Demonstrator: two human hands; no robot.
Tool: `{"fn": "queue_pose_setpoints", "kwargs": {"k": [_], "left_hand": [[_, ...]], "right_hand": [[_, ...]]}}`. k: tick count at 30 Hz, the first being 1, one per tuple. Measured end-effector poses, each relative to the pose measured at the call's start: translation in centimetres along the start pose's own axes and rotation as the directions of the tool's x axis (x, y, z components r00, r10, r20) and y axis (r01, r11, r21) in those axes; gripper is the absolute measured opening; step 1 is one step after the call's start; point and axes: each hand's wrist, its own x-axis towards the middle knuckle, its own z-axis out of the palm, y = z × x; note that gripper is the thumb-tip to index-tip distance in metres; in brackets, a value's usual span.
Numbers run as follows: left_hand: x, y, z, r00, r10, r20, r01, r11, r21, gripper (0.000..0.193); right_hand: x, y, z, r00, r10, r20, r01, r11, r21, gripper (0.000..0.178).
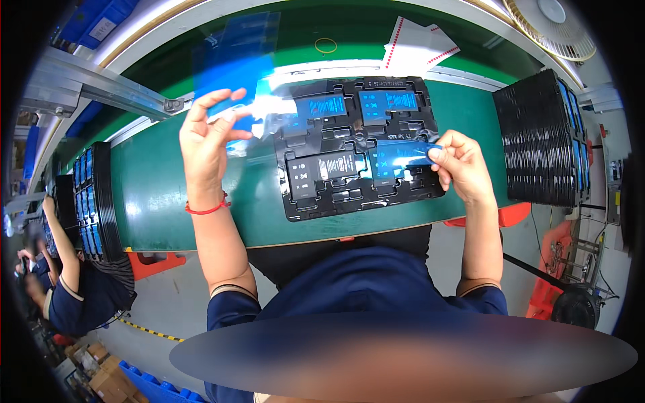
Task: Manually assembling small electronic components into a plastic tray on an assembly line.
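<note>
A black plastic tray (349, 135) lies on the green bench in front of me, holding several flat phone batteries. Blue film covers most of them; the lower-left battery (338, 165) looks dark grey and bare. My right hand (465, 168) pinches the right end of a blue film (410, 152) over the lower-right battery, thumb against fingertips. Left of the tray, my left hand (209, 138) is raised with its fingers apart. A shiny clear film (272, 115) is beside its fingertips; whether they touch it is hard to tell. Beyond that hand is a blue transparent sheet (235, 60).
Tall stacks of black trays stand on the bench at the right (537, 141) and left (97, 201). White sheets with red-marked edges (418, 48) and a yellow rubber band (326, 46) lie at the back. A fan (552, 20) is far right. Another person (77, 289) works at the left.
</note>
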Motion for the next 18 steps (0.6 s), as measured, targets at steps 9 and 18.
{"fn": "queue_pose_setpoints", "kwargs": {"k": [9,18], "left_hand": [[0.1,0.3,0.2,0.994,-0.093,0.063,0.091,0.996,0.024,0.062],[0.3,0.3,0.6,0.991,-0.120,0.061,0.119,0.993,0.028,0.067]], "right_hand": [[1.1,1.1,-0.4,0.996,0.086,-0.002,-0.086,0.982,-0.165,0.014],[1.4,0.9,-0.4,0.992,0.122,-0.013,-0.122,0.968,-0.222,0.014]]}}
